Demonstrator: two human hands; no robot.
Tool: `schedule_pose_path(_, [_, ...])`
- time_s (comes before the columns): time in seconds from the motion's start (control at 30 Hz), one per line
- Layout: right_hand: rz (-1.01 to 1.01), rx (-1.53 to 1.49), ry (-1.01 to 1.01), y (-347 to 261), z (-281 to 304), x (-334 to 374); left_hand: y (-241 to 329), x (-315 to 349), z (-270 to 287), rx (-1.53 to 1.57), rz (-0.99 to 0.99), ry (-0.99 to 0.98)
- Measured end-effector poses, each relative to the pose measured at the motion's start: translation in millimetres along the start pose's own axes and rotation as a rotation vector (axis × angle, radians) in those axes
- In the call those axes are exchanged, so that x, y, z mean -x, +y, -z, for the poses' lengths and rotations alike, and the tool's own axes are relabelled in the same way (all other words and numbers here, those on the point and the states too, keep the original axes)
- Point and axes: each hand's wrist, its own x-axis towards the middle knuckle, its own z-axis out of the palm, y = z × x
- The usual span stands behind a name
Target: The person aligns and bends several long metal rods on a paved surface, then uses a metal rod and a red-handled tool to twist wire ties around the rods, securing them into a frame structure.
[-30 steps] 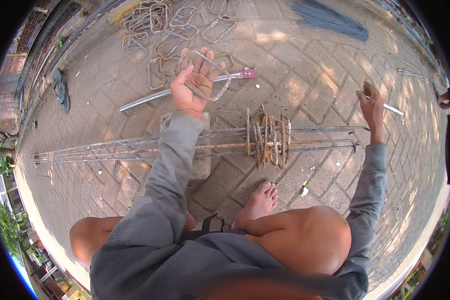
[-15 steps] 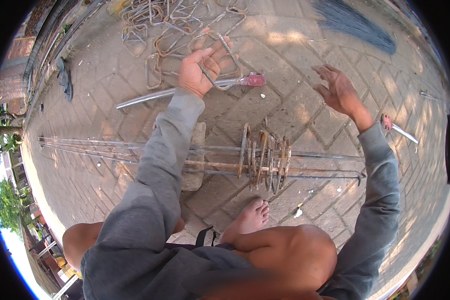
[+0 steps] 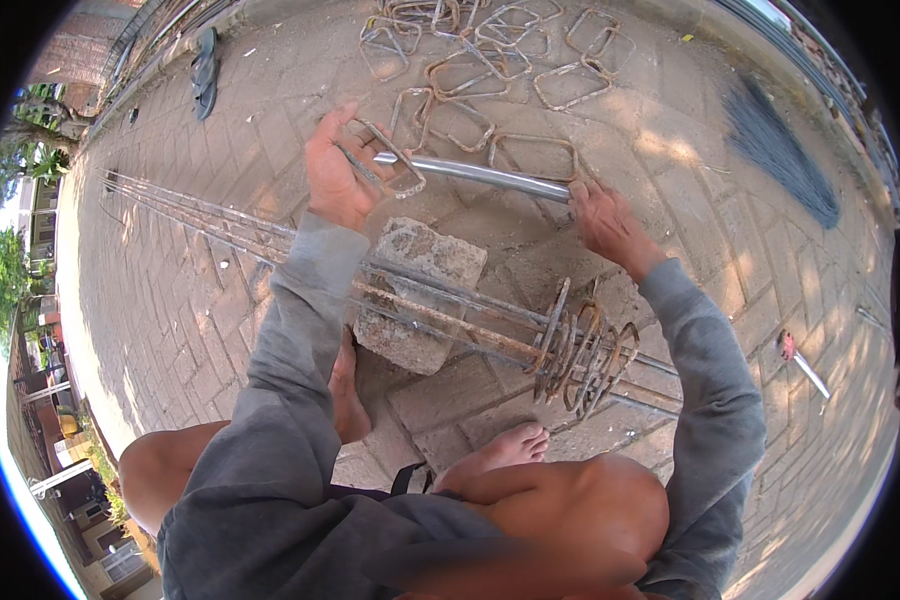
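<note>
My left hand is raised, palm up, and holds a rusty rectangular steel stirrup hooked about its fingers. A silver metal tube lies beyond the block, one end close to that stirrup. My right hand has its fingers closed over the tube's right end and hides that end. Nearer to me, several long rebars run from far left to right across a rough concrete block. Several rusty stirrups hang bunched around the bars, below my right hand.
More loose stirrups are scattered on the paving at the back. A bundle of dark bristles lies back right, and a red-headed tool with a silver handle at the right. A sandal rests far left. My bare foot is near the bars.
My right hand has come down and left onto the silver tube, covering its red end. My left hand still holds the stirrup, now farther left and lower in the picture. The view has shifted.
</note>
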Motion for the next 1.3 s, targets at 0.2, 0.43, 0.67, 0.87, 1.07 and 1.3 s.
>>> schedule_pose_path(0.2, [-0.271,-0.893,-0.170,-37.5,83.4,15.7,9.1,13.7,18.7,0.185,0.076,-0.052])
schedule_pose_path(0.43, [-0.757,-1.005,0.001,-94.3,140.6,110.6,-66.8,9.6,-10.0,0.485,0.037,-0.271])
schedule_pose_path(0.67, [-1.009,-0.470,0.249,-105.8,178.8,184.4,-191.8,11.9,-103.9,0.575,0.295,-0.056])
schedule_pose_path(0.87, [-1.044,-0.333,0.303,-127.3,200.1,209.7,-178.9,59.3,-125.4,-0.902,-0.700,0.083])
schedule_pose_path(1.07, [-0.841,-0.380,0.190,-137.2,225.5,168.3,-79.6,50.1,-139.5,-1.192,-1.395,-1.121])
schedule_pose_path(1.3, [-0.886,-1.453,0.618,-19.7,185.9,96.2,-9.1,30.0,-89.4,-1.343,-1.239,-1.059])
